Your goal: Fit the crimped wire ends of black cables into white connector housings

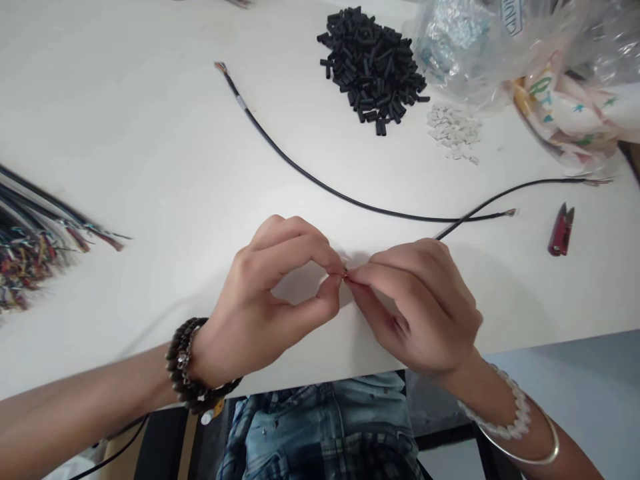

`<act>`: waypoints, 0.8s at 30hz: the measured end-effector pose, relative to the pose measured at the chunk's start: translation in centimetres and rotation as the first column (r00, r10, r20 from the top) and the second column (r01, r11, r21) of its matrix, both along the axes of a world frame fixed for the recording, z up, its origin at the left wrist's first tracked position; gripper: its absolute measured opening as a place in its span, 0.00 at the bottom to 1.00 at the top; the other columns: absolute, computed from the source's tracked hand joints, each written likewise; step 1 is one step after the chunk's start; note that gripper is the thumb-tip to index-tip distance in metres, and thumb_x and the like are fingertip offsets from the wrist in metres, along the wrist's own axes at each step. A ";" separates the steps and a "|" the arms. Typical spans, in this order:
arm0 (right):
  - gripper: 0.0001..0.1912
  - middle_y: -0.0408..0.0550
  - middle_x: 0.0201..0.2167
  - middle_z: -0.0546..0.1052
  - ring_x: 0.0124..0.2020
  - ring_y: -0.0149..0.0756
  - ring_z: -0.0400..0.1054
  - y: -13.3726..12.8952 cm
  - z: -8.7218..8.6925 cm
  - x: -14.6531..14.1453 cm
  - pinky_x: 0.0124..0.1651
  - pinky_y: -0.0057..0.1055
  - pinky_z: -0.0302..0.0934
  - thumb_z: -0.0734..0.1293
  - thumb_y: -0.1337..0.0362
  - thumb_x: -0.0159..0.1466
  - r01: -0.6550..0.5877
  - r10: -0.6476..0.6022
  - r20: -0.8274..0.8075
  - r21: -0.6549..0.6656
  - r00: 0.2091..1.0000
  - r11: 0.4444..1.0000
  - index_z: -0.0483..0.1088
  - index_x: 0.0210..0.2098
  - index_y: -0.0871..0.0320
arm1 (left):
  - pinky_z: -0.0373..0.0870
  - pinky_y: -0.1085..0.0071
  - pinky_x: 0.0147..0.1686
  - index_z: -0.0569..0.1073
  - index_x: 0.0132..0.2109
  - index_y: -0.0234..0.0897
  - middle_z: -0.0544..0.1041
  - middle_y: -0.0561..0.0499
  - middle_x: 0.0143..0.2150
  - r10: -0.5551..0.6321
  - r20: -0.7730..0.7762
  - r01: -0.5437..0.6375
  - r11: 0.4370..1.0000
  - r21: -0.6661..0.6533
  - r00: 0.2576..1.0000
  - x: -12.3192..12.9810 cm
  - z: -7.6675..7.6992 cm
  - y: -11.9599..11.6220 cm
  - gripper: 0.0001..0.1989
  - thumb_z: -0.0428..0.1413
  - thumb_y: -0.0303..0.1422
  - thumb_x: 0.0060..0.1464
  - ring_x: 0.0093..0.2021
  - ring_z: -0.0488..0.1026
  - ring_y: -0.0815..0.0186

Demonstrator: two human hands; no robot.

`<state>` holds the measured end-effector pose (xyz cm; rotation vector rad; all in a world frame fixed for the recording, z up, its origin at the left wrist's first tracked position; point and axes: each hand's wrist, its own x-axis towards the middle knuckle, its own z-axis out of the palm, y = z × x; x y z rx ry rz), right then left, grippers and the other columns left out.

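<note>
Thumb and forefinger of my left hand [283,287] are pinched together, with the fingertips meeting those of my right hand. A tiny coppery wire end [345,273] shows between the two pinches; most of it is covered by the fingers. My right hand [420,300] is also closed in a pinch and holds a black cable [500,195], which runs out behind the hand to the upper right and ends in bared wires. Beyond both hands a second black cable [320,183] lies in a curve, its coloured wires exposed at the ends and a white sleeve near the far end.
A heap of short black tubes [373,63] lies at the back, beside a small pile of white pieces [454,132]. Plastic bags [470,47] fill the back right. Red snips [561,230] lie at right. Several stripped cables [35,233] are bunched at left on the white table [125,120].
</note>
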<state>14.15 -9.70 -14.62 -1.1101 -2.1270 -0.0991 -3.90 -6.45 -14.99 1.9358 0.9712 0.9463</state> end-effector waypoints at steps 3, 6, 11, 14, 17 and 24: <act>0.07 0.48 0.29 0.77 0.30 0.36 0.69 0.0 -0.1 0.0 0.32 0.35 0.63 0.69 0.75 0.63 -0.008 0.005 -0.043 -0.076 0.999 0.997 0.70 0.36 0.57 | 0.66 0.65 0.44 0.71 0.35 0.41 0.73 0.55 0.34 0.000 0.001 0.000 1.000 0.024 1.000 0.1 -0.2 -0.1 0.09 0.55 0.21 0.54 0.37 0.69 0.66; 0.07 0.48 0.33 0.78 0.36 0.37 0.72 -0.1 -0.2 0.1 0.38 0.35 0.66 0.66 0.75 0.65 -0.066 0.032 -0.146 -0.232 0.989 0.970 0.69 0.38 0.57 | 0.66 0.65 0.44 0.70 0.35 0.42 0.73 0.56 0.34 -0.006 0.012 0.006 0.999 0.033 1.000 0.1 -0.4 0.0 0.10 0.56 0.20 0.53 0.37 0.69 0.66; 0.08 0.45 0.33 0.77 0.36 0.31 0.72 -0.2 -0.3 0.1 0.39 0.31 0.66 0.61 0.77 0.66 -0.154 0.056 -0.273 -0.353 0.960 0.923 0.67 0.38 0.58 | 0.65 0.65 0.44 0.70 0.35 0.44 0.73 0.56 0.35 -0.011 0.023 0.011 1.000 0.028 1.000 0.1 -0.4 0.0 0.11 0.56 0.20 0.53 0.37 0.69 0.66; 0.07 0.43 0.32 0.75 0.35 0.28 0.71 -0.3 -0.5 0.0 0.39 0.28 0.65 0.62 0.77 0.65 -0.165 0.037 -0.311 -0.395 0.950 0.904 0.65 0.38 0.58 | 0.65 0.64 0.43 0.70 0.34 0.44 0.74 0.56 0.34 -0.017 0.023 0.016 0.999 0.030 1.000 0.1 -0.3 0.0 0.11 0.56 0.20 0.53 0.36 0.70 0.65; 0.06 0.40 0.31 0.73 0.31 0.26 0.68 -0.2 -0.6 0.1 0.37 0.27 0.63 0.63 0.74 0.66 -0.181 0.027 -0.327 -0.449 0.945 0.875 0.63 0.39 0.58 | 0.65 0.63 0.43 0.70 0.34 0.44 0.74 0.56 0.34 -0.023 0.015 0.022 0.999 0.040 1.000 0.1 -0.3 0.0 0.11 0.55 0.20 0.53 0.36 0.70 0.65; 0.06 0.38 0.32 0.70 0.30 0.24 0.63 0.0 -0.5 0.6 0.38 0.27 0.59 0.60 0.74 0.67 -0.299 0.034 -0.439 -0.552 0.898 0.779 0.62 0.39 0.57 | 0.65 0.63 0.39 0.69 0.35 0.43 0.73 0.56 0.33 -0.022 -0.021 0.026 0.983 0.183 1.000 0.1 -0.3 -0.1 0.11 0.56 0.20 0.53 0.34 0.70 0.66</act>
